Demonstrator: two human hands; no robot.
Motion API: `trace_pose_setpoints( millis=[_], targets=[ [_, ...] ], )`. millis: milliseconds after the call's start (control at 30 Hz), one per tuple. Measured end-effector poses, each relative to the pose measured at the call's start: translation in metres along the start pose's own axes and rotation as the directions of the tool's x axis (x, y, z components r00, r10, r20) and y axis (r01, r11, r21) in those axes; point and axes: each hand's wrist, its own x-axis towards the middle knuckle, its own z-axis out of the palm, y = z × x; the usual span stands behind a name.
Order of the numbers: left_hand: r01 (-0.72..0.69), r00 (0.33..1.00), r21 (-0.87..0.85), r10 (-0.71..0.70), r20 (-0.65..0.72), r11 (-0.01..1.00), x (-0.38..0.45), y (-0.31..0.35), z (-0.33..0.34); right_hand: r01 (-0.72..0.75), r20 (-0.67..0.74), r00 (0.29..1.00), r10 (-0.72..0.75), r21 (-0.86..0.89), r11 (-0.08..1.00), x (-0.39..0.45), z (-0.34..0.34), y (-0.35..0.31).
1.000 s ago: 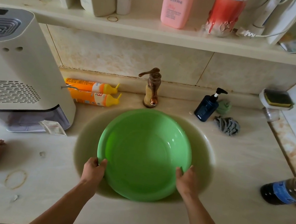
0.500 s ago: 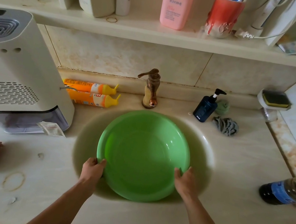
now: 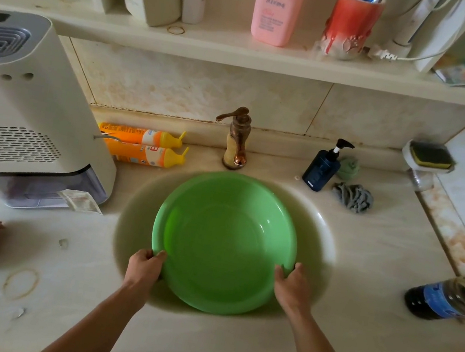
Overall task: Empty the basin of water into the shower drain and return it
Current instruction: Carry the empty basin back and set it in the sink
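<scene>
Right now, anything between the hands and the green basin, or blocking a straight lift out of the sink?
Nothing between them: the left hand and right hand already grip the green basin rim. Only the faucet spout stands just behind the far rim; a straight lift looks clear.

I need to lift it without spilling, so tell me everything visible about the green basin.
The green basin is round, shallow, smooth translucent-looking plastic with a thin rolled rim. It sits upright, roughly level, inside the sink bowl, in front of the faucet. The left hand and right hand grip its near rim on opposite sides. Water inside is hard to make out.
</scene>
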Motion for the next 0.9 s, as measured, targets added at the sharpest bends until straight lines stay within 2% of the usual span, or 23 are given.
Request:
trace_pose_setpoints(
  millis=[900],
  targets=[
    [0.021, 1.0, -0.018, -0.021, 0.019, 1.0, 0.0032, -0.0086, -0.0014, 0.037, -0.009, 0.999, -0.037, 0.008, 0.999, -0.0036, -0.0055, 0.0004]
  ],
)
